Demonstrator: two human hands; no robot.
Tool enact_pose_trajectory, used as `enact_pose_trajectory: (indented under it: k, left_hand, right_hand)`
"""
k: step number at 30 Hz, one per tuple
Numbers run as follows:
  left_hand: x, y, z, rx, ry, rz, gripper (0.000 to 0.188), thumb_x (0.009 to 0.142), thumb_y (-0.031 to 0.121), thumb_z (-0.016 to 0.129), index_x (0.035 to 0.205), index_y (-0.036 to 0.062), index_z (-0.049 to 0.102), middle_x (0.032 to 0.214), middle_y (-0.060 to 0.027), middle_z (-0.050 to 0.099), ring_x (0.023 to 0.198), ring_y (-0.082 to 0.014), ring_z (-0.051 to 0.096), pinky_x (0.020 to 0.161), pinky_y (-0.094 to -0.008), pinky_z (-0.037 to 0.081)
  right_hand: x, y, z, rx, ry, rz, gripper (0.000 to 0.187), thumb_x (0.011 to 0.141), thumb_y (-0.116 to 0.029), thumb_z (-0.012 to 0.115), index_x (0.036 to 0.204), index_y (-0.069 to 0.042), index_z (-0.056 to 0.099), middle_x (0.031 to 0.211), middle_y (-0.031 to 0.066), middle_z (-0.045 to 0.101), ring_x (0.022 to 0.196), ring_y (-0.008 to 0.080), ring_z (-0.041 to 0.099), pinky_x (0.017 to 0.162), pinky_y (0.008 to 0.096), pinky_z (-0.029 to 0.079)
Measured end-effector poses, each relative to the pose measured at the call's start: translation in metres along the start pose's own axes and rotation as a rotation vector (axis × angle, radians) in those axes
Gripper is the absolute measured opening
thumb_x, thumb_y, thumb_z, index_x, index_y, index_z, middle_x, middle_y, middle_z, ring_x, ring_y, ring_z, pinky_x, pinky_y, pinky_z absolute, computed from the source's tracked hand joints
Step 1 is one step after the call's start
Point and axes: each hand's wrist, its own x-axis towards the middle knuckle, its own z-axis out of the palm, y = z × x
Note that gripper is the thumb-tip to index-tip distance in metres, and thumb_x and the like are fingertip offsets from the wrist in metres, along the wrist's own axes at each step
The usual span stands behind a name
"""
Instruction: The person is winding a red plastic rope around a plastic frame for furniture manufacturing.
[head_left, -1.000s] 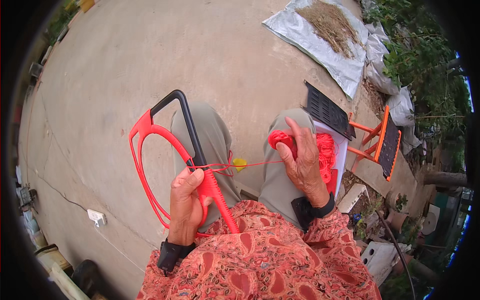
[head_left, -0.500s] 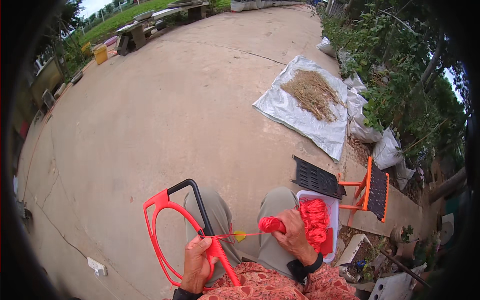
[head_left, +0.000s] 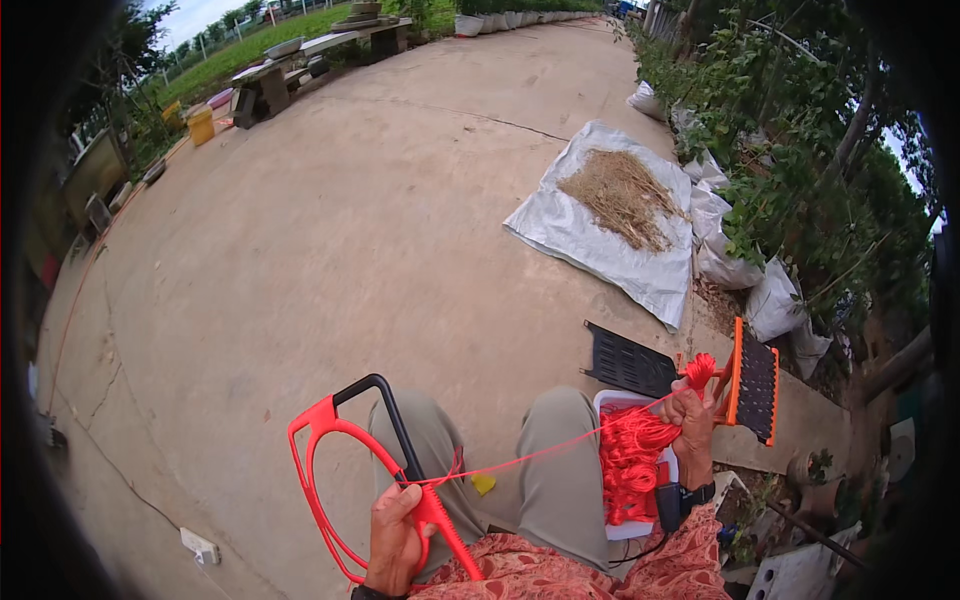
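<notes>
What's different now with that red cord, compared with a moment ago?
The right hand has moved outward to the right, carrying the red cord bundle toward the orange-edged stool. The cord strand between the hands has lengthened. The view has also tilted up since the first picture. Neither hand visibly let go: the left hand still grips the red and black frame.

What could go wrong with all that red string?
The red cord runs between both hands across the knees, so a hard tug might tilt the red-and-black frame in the left hand. The bundle in the right hand appears close to the orange-and-black stool, so loops could snag there. They might also tangle with the loose cord in the white tub.
</notes>
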Motion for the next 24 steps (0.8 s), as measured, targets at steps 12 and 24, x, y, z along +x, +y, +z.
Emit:
enact_pose_trajectory:
  k: [12, 24]
  left_hand:
    - [-0.001, 0.0, 0.005, 0.101, 0.034, 0.018, 0.024, 0.087, 0.02, 0.065, 0.104, 0.0045, 0.057, 0.078, -0.001, 0.061, 0.057, -0.0096, 0.056, 0.039, -0.0238, 0.038]
    - [0.006, 0.004, 0.008, 0.136, 0.02, 0.004, 0.02, 0.091, 0.019, 0.06, 0.103, 0.0048, 0.055, 0.081, -0.0031, 0.061, 0.061, -0.0085, 0.057, 0.037, -0.0217, 0.036]
  right_hand:
    - [0.057, 0.001, -0.062, -1.074, -0.049, -0.147, 0.014, 0.085, -0.009, 0.061, 0.097, -0.003, 0.059, 0.069, 0.0028, 0.061, 0.059, 0.0096, 0.058, 0.055, 0.0245, 0.047]
    - [-0.072, 0.035, 0.141, -0.6, -0.705, 0.385, 0.02, 0.087, -0.017, 0.065, 0.099, -0.001, 0.061, 0.075, 0.0031, 0.063, 0.066, 0.0078, 0.06, 0.059, 0.0244, 0.046]
